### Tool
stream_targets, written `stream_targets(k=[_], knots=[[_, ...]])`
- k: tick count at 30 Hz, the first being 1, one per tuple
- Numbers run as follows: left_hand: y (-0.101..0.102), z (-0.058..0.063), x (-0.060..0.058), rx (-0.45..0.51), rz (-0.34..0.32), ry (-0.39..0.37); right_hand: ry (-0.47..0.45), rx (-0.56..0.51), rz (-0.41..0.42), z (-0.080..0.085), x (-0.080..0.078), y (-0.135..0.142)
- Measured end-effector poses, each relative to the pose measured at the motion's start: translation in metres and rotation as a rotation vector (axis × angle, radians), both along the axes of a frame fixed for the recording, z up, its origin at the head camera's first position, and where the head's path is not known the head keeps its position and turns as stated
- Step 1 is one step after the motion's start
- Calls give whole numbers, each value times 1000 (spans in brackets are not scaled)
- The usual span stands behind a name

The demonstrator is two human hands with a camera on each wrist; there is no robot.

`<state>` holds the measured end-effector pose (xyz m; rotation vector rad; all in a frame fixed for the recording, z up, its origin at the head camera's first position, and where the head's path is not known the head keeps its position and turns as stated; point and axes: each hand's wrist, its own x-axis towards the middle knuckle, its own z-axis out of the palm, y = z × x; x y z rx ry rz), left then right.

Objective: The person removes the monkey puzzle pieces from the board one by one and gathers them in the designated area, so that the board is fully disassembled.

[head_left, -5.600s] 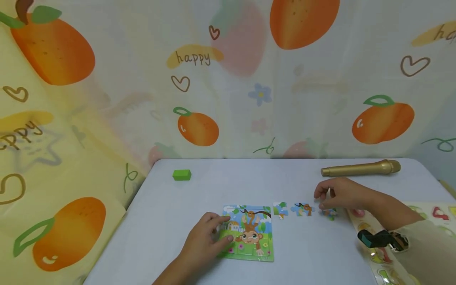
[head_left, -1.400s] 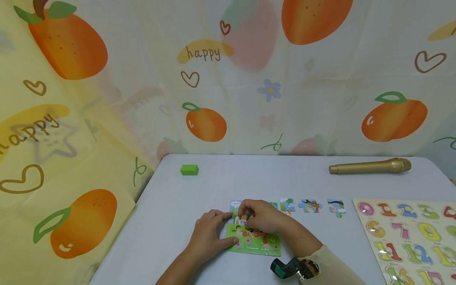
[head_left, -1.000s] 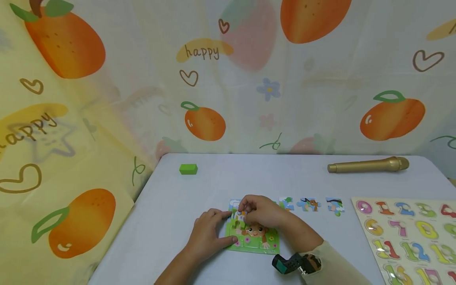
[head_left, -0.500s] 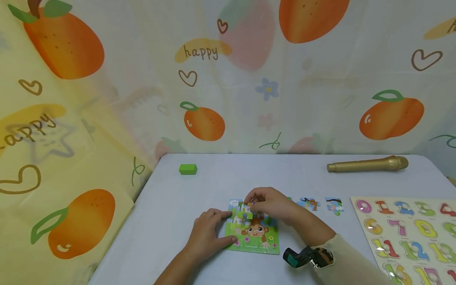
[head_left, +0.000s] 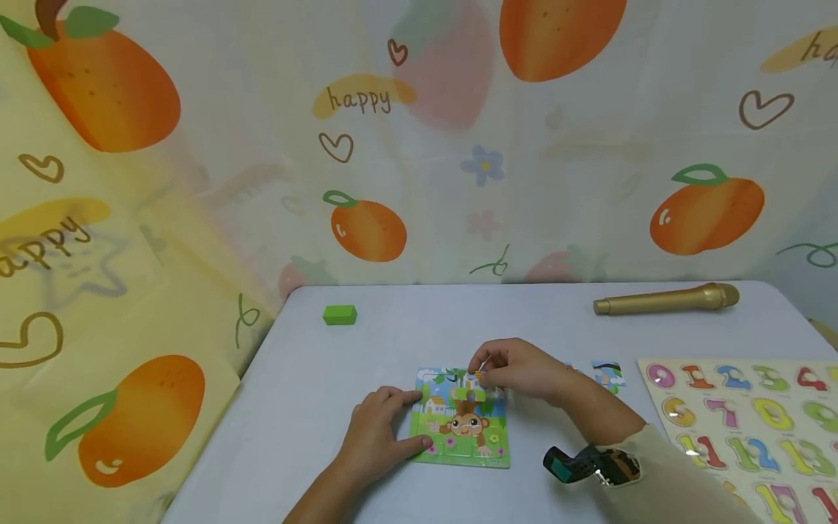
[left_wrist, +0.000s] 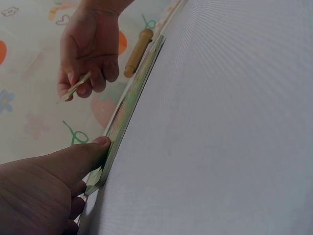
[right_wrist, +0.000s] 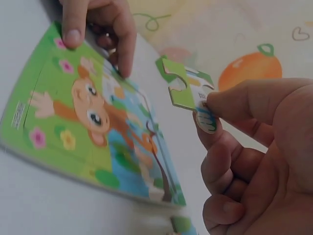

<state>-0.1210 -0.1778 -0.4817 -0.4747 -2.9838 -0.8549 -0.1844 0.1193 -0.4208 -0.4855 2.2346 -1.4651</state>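
Note:
A square puzzle board with a monkey picture lies on the white table. My left hand rests at its left edge, thumb and forefinger spread and touching the board. My right hand pinches a jigsaw piece between thumb and forefinger, over the board's upper right part. The right wrist view shows the piece's green grass and part of a house, raised clear of the board. In the left wrist view the held piece appears edge-on. Right of the board lies a loose jigsaw piece; others are partly hidden behind the right hand.
A board of coloured numbers lies on the right side of the table. A gold microphone lies at the back right and a green block at the back left. A fruit-print curtain hangs behind the table.
My right hand was among the loose pieces, then over the board's left part. It has since moved right and away across the board, carrying the jigsaw piece. The left hand has stayed at the board's edge.

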Motion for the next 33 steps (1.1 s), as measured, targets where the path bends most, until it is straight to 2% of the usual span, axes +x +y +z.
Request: stream_targets(k=[14,23,30,33], knots=[[-1,-1,-2,2,-13,27,16,84,-64,-3,8,33],[0,0,0,12,-9,18,24,96,-97,-14,18,53],[-2,-2,1,-2,-6,20,37,159,-151,-20,31,56],[-2,-3,1,-7,-4,22,76,195,-167,-24,34,57]])
